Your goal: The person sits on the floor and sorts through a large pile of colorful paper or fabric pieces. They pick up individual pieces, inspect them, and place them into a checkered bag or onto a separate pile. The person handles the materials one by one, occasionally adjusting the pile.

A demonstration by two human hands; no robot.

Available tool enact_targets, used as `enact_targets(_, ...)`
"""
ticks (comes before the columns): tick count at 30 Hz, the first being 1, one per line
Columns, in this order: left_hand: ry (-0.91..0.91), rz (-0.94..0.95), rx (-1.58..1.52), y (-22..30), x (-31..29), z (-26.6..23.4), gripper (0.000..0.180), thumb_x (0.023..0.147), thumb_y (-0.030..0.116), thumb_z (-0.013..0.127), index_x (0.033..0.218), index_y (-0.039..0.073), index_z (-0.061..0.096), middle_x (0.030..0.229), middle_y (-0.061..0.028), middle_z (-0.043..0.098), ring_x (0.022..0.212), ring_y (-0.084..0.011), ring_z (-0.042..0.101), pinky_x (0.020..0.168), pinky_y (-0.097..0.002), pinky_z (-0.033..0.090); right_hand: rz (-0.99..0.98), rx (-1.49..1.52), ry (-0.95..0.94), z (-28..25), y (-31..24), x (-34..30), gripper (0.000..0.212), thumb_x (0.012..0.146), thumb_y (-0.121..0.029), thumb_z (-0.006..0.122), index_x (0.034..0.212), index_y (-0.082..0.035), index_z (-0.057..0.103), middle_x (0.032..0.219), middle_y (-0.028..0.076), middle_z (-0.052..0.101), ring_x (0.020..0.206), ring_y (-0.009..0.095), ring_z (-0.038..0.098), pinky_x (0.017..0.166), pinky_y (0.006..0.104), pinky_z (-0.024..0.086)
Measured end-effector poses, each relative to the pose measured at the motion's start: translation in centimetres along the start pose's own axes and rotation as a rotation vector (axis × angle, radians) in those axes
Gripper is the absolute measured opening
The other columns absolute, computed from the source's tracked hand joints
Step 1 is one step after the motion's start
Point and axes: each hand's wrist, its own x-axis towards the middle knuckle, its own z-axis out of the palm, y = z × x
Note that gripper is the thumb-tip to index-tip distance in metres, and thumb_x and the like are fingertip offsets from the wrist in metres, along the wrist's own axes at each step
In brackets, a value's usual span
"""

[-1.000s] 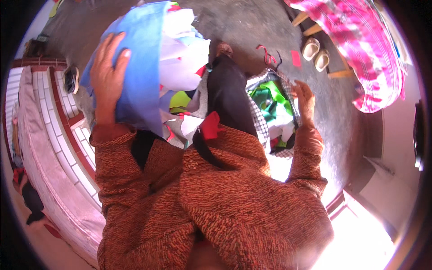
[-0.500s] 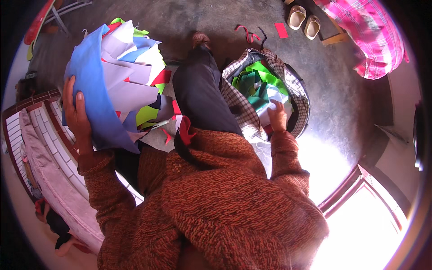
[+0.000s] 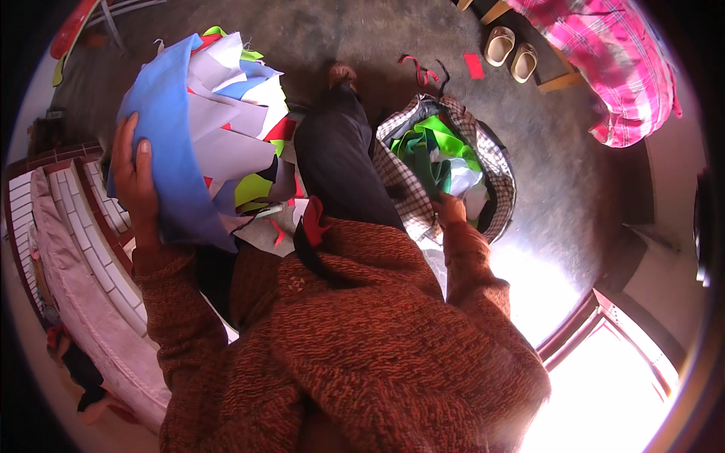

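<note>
My left hand (image 3: 136, 177) presses its fingers against the outer left side of a large bundle of layered fabric pieces (image 3: 226, 128), steadying it. The bundle has a broad blue piece outside and grey, white, red and lime pieces layered within. To the right of my leg, my right hand (image 3: 451, 210) reaches into a round checked cloth bag (image 3: 400, 181), fingers closed on a dark green fabric strip (image 3: 425, 167). Bright green (image 3: 451, 141) and whitish pieces (image 3: 462, 177) lie around it in the bag. My right fingertips are partly hidden by the cloth.
A red scrap (image 3: 473, 66), a curled red strip (image 3: 418, 70) and a pair of clogs (image 3: 511, 54) lie on the far floor. Pink plaid cloth (image 3: 615, 60) hangs at the far right. A tiled ledge (image 3: 94, 234) runs along the left.
My right hand has drawn slightly back and left in the bag, and the dark green strip now reaches to its fingers. My left hand keeps its place on the bundle.
</note>
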Motion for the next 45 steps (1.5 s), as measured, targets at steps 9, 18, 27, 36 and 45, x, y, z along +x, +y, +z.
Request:
enact_targets(9,0.098,-0.007,0.058,0.1,-0.7,-0.1,0.036,0.09,0.02,0.052,0.123,0.007,0.056,0.128,-0.0168,0.051,0.121,-0.0309,0.046,0.103,-0.0368,0.032,-0.169,0.708,0.146,-14.4,-8.2,-1.8,0.02,0.088,-0.021,0.062,0.094,-0.001,0.065,0.071,0.003,0.062,0.055,0.008,0.053,0.052,0.0233,0.044)
enact_targets(18,0.222,0.062,0.023,3.8,-2.9,-1.8,0.048,0.077,0.025,0.069,0.122,0.009,0.057,0.13,-0.0149,0.05,0.118,-0.032,0.047,0.101,-0.0396,0.035,-0.578,1.436,0.006,-20.2,-23.6,-8.3,0.025,0.092,-0.018,0.055,0.112,-0.002,0.056,0.089,0.006,0.063,0.063,0.013,0.057,0.059,0.0235,0.047)
enact_targets(27,-0.285,-0.125,-1.086,11.3,-8.6,0.5,0.069,0.075,0.014,0.075,0.134,0.003,0.042,0.127,-0.0095,0.051,0.111,-0.0174,0.052,0.09,-0.0289,0.042,-0.962,1.221,-0.705,-12.0,-36.5,-17.5,0.033,0.094,-0.015,0.052,0.124,-0.002,0.047,0.106,0.009,0.061,0.084,0.018,0.065,0.072,0.029,0.052)
enact_targets(36,-0.485,-0.406,-1.5,10.3,-13.4,0.8,0.037,0.093,0.024,0.051,0.122,0.001,0.052,0.099,-0.0085,0.062,0.09,-0.0112,0.058,0.074,-0.0222,0.047,-1.098,1.038,-0.857,-8.8,-37.1,-19.6,0.048,0.095,-0.006,0.048,0.141,-0.012,0.034,0.118,0.009,0.057,0.087,0.017,0.065,0.073,0.0262,0.05)
enact_targets(45,-0.711,-0.387,-1.157,8.7,-13.4,-1.6,0.036,0.078,0.004,0.065,0.114,0.0,0.06,0.105,-0.0022,0.062,0.099,-0.0105,0.053,0.089,-0.0279,0.041,-0.769,1.312,-0.482,-14.7,-35.7,-15.7,0.05,0.093,-0.013,0.052,0.139,-0.005,0.034,0.103,0.009,0.064,0.057,0.014,0.062,0.052,0.0223,0.05)
